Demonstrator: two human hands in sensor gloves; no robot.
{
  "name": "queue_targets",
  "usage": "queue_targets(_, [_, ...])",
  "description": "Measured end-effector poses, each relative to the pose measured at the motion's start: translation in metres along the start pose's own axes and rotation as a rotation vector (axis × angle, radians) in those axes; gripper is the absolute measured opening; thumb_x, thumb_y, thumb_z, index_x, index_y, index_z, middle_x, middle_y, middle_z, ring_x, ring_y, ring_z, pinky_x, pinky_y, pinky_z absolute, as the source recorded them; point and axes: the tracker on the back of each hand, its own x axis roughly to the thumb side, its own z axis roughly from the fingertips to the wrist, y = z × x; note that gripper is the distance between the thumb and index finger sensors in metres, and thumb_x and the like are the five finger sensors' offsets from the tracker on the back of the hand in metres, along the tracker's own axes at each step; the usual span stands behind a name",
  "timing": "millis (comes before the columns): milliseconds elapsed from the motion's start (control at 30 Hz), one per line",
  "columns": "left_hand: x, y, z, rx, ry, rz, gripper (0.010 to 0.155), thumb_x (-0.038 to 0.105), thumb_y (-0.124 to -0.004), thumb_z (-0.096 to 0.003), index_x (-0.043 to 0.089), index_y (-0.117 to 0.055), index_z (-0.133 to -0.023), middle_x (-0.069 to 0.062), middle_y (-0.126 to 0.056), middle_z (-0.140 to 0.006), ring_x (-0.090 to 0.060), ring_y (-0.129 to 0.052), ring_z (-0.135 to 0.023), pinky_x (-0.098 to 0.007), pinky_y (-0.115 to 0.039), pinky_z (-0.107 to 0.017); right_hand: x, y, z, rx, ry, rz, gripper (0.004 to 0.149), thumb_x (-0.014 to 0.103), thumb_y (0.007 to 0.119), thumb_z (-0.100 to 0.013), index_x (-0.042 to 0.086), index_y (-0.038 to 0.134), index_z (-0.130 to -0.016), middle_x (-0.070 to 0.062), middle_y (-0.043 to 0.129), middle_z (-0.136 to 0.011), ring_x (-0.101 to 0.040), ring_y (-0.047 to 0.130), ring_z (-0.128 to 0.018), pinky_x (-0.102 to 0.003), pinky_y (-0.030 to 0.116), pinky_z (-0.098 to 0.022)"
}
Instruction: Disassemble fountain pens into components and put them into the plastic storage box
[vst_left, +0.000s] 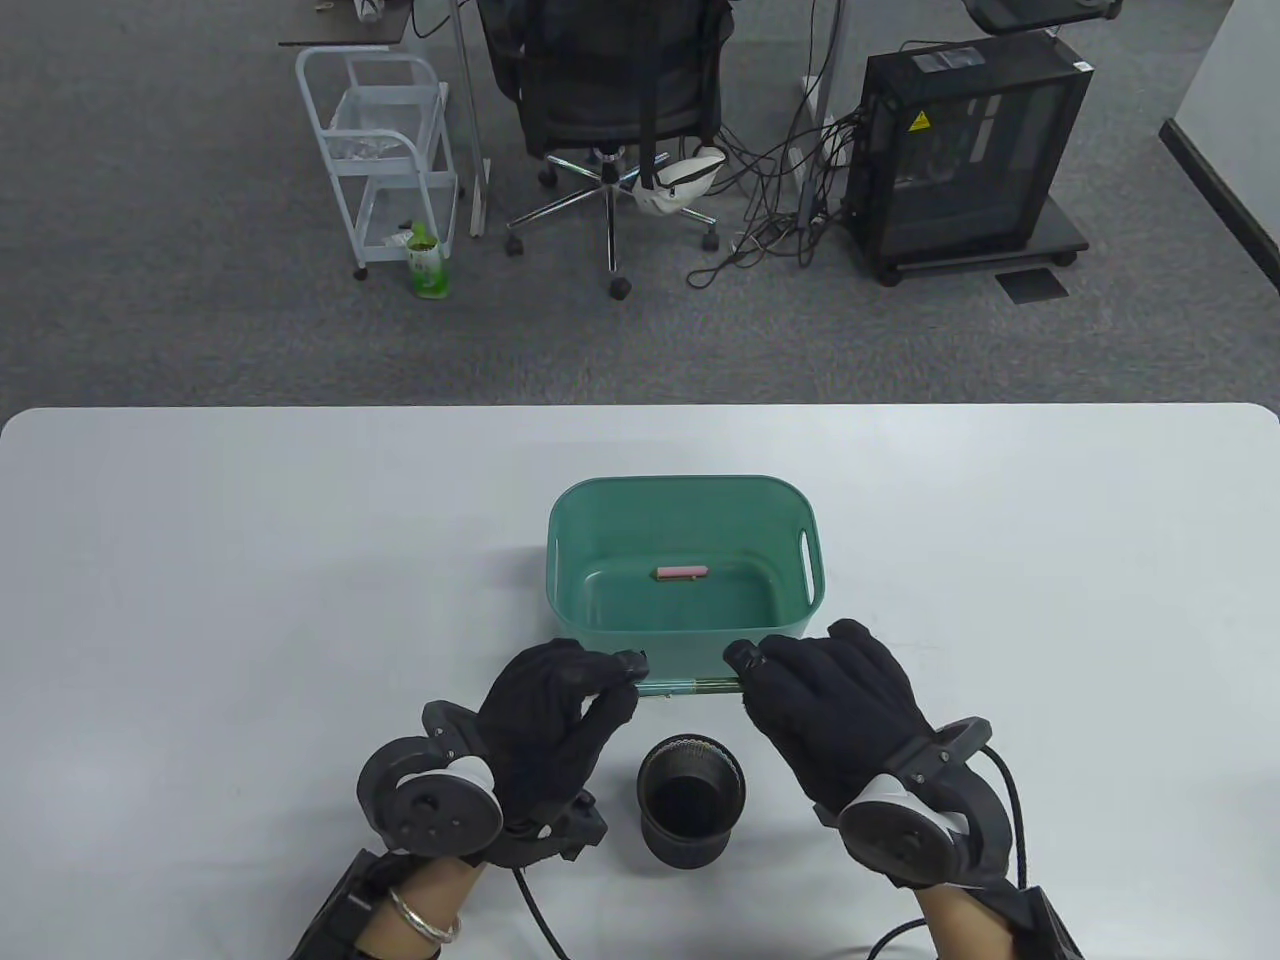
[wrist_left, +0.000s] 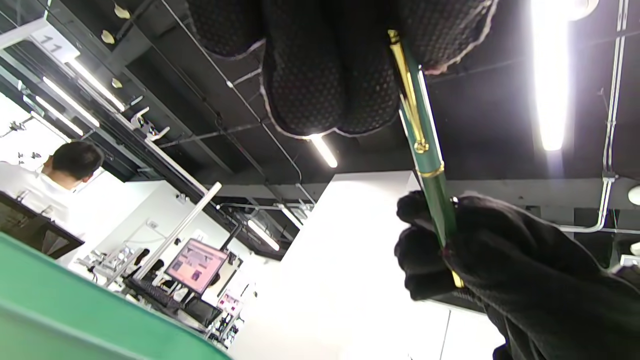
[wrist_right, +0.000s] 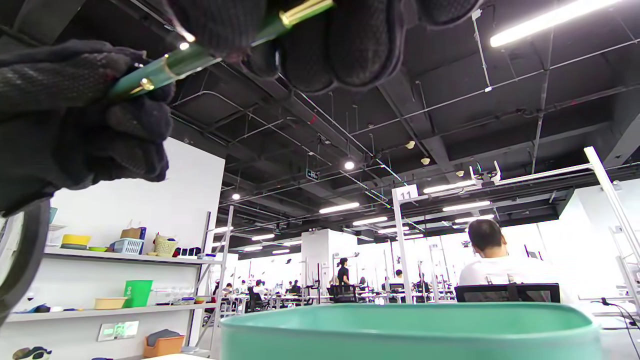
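Note:
A green fountain pen with gold trim is held level just in front of the green plastic storage box. My left hand pinches its capped end, where the gold clip shows. My right hand grips the barrel end of the fountain pen. In the right wrist view the pen crosses the top left between both gloves. A small pink piece lies on the box floor. The box rim fills the lower edge of that view.
A black mesh pen cup stands on the white table between my wrists. Beyond the table's far edge are an office chair, a white trolley and a computer case.

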Motion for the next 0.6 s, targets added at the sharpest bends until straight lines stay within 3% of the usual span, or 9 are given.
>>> queue_targets(400, [-0.002,0.001,-0.001,-0.05,-0.012,0.01,0.039,0.039,-0.07,-0.0682,0.015,-0.082,-0.097,-0.002,-0.099,-0.083,-0.024,-0.097,-0.073,-0.049,-0.067,-0.074,0.0003,-0.0015,0.0009,-0.006,-0.008,0.012,0.042,0.042,0.074,-0.056,0.035,0.082,-0.096,0.003,0.081,-0.095,-0.017,0.082,-0.082,-0.05,0.055,-0.079])
queue_targets(600, [0.0003,-0.0028,-0.003,-0.177,-0.009,-0.055,0.05,0.047,-0.072,-0.0662,0.014,-0.08,-0.103,-0.008,-0.096,-0.09,-0.027,-0.096,-0.074,-0.052,-0.067,-0.072,0.0065,-0.0002,0.0017,0.001,-0.04,0.019,0.042,0.042,0.074,-0.056,0.034,0.082,-0.096,0.003,0.081,-0.095,-0.017,0.082,-0.082,-0.05,0.055,-0.079])
